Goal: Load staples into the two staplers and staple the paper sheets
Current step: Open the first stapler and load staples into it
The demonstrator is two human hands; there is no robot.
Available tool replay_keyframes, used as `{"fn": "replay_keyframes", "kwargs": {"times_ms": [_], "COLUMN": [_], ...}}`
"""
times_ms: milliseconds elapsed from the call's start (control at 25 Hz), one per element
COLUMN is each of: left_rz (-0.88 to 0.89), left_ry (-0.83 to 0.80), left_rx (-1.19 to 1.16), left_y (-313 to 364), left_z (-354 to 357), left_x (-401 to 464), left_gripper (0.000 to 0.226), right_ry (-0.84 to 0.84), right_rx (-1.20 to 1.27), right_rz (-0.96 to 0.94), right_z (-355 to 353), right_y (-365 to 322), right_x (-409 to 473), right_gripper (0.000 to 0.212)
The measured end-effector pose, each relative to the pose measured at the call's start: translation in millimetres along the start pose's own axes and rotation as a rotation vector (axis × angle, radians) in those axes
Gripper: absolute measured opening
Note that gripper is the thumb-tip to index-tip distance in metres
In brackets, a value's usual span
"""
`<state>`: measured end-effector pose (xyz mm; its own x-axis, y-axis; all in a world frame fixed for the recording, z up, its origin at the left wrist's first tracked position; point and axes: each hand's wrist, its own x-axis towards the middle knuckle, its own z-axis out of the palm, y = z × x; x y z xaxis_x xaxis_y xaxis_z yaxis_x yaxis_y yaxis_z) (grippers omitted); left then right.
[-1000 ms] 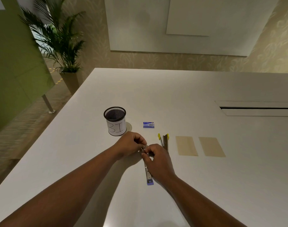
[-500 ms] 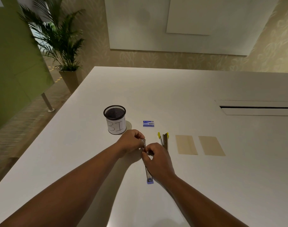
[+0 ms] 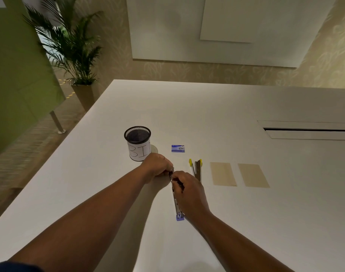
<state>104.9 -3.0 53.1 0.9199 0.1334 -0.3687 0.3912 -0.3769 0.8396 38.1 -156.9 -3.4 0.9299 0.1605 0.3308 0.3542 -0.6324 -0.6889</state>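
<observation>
A blue stapler (image 3: 177,205) lies opened out flat on the white table (image 3: 246,213), its blue end toward me. My left hand (image 3: 157,167) grips its far end with curled fingers. My right hand (image 3: 189,193) pinches something small over the stapler's metal channel; my fingers hide it. A yellow stapler (image 3: 196,169) lies open just to the right. A small blue staple box (image 3: 178,148) sits behind the hands. Two tan paper sheets, one (image 3: 223,173) nearer and one (image 3: 253,175) further right, lie flat beside the yellow stapler.
A black mesh cup (image 3: 138,143) with a white label stands left of the staple box. A cable slot (image 3: 309,130) is cut into the table at the far right. A potted palm (image 3: 73,48) and a green panel stand beyond the table's left edge.
My hands have shifted slightly, and my right fingers have moved a little down along the blue stapler's channel. Nothing else on the table has moved.
</observation>
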Motion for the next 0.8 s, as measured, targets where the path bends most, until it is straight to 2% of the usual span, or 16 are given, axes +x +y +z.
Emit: {"fn": "replay_keyframes", "kwargs": {"times_ms": [120, 240, 480, 600, 800], "left_rz": [-0.007, -0.008, 0.012, 0.015, 0.02], "left_ry": [-0.012, -0.005, -0.001, 0.007, 0.007], "left_rx": [-0.004, -0.011, 0.013, 0.028, 0.005], "left_y": [0.7, 0.8, -0.5, -1.4, -3.4], "left_z": [-0.5, -0.6, -1.3, -1.1, -1.8], "left_x": [-0.2, -0.9, -0.1, 2.0, 2.0], "left_gripper": [0.012, 0.017, 0.013, 0.008, 0.011], "right_ry": [0.005, -0.015, -0.021, -0.012, -0.014], "right_rx": [-0.023, -0.025, -0.024, -0.034, -0.105], "right_rz": [-0.013, -0.005, 0.118, 0.191, 0.128], "right_z": [-0.3, -0.6, -3.7, -6.7, -4.3], "right_y": [-0.3, -1.9, -8.2, -11.1, -12.8], "right_x": [0.2, 1.3, 5.5, 13.2, 14.6], "right_gripper": [0.015, 0.006, 0.01, 0.003, 0.023]}}
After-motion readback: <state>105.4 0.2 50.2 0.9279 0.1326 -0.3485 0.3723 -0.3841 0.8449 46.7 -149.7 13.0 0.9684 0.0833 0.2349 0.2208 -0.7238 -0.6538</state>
